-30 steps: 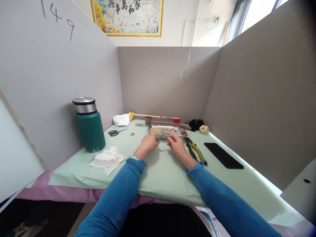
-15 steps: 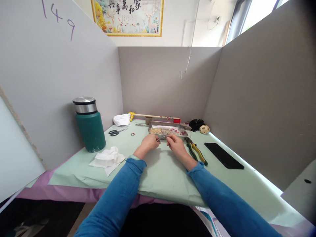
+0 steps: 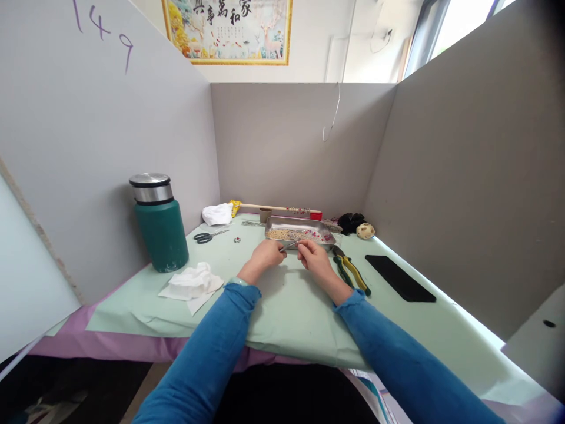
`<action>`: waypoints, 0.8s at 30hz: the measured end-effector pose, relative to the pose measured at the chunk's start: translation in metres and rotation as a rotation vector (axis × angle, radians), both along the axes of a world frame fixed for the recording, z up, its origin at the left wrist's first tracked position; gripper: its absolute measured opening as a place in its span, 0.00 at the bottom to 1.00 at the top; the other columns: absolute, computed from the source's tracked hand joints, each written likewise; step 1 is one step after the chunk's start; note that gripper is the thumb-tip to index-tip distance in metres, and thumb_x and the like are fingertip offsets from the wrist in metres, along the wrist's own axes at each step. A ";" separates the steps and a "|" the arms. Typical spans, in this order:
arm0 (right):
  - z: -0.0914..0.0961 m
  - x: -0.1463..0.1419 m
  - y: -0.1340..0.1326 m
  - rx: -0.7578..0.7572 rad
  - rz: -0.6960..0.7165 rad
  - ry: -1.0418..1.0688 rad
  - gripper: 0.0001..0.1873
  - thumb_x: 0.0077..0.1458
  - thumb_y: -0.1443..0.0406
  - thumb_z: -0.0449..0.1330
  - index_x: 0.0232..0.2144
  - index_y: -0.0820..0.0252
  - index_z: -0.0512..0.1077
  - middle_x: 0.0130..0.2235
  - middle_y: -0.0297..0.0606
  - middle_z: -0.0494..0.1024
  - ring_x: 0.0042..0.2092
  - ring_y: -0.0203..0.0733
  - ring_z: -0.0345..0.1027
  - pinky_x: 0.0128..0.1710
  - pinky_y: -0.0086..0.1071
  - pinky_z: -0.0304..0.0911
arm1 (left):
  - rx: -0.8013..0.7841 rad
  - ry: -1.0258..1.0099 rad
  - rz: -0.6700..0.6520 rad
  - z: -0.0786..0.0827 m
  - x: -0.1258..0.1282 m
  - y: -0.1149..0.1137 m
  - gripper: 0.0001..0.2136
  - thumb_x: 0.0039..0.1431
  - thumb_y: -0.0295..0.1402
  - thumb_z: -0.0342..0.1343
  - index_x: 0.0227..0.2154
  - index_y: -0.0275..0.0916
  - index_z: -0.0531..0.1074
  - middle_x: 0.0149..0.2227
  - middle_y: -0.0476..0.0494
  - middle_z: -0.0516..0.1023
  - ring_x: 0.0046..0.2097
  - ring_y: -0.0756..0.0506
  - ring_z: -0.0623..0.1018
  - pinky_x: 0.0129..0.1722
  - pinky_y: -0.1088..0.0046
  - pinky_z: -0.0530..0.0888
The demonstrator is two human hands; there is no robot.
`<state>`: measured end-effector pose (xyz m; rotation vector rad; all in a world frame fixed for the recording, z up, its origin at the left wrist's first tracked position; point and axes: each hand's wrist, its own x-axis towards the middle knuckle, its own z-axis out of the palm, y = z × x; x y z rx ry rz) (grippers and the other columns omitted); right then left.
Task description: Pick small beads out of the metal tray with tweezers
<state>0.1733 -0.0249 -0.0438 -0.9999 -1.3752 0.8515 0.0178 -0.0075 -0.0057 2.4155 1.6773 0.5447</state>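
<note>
My left hand (image 3: 266, 255) is closed in a pinch on a thin metal tool (image 3: 289, 245) whose tip points right toward my right hand. My right hand (image 3: 312, 257) is also pinched, fingertips meeting the tool's tip; what it holds is too small to name. Both hands rest on the pale green table cover (image 3: 282, 300) just in front of a shallow metal tray (image 3: 271, 226) that holds small tan and pink-red bits.
A green flask (image 3: 159, 226) stands at the left with crumpled tissue (image 3: 193, 282) before it. Scissors (image 3: 209, 236) lie behind. Pliers (image 3: 351, 269) and a black phone (image 3: 399, 278) lie to the right. A wooden stick (image 3: 278, 208) lies along the back partition.
The hands have shifted only slightly; the metal tool's tip has lifted a little toward the right fingers.
</note>
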 end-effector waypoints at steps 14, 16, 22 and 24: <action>-0.003 0.002 0.001 0.009 0.005 -0.003 0.16 0.48 0.53 0.56 0.33 0.59 0.67 0.20 0.27 0.66 0.18 0.29 0.51 0.18 0.26 0.47 | 0.014 -0.009 -0.030 -0.001 0.000 0.001 0.12 0.51 0.35 0.50 0.30 0.39 0.78 0.28 0.44 0.78 0.31 0.47 0.73 0.29 0.75 0.64; -0.003 0.002 0.002 0.012 0.004 0.004 0.16 0.48 0.53 0.57 0.33 0.59 0.68 0.20 0.27 0.66 0.18 0.29 0.51 0.18 0.26 0.47 | 0.016 -0.008 -0.025 -0.001 -0.001 0.001 0.12 0.51 0.35 0.50 0.30 0.39 0.78 0.28 0.44 0.78 0.31 0.47 0.73 0.28 0.75 0.64; -0.002 0.003 0.002 0.011 -0.001 0.000 0.15 0.48 0.54 0.56 0.33 0.59 0.68 0.20 0.27 0.65 0.19 0.30 0.52 0.18 0.26 0.47 | 0.015 -0.011 -0.017 0.000 -0.001 0.001 0.12 0.51 0.35 0.50 0.30 0.39 0.78 0.28 0.44 0.78 0.32 0.47 0.74 0.28 0.75 0.64; -0.002 0.003 0.002 0.010 -0.007 -0.004 0.15 0.48 0.54 0.56 0.33 0.59 0.68 0.20 0.27 0.65 0.19 0.30 0.52 0.18 0.26 0.47 | 0.022 -0.013 -0.021 0.000 -0.002 0.001 0.11 0.51 0.34 0.50 0.29 0.38 0.78 0.27 0.44 0.78 0.31 0.47 0.74 0.28 0.75 0.64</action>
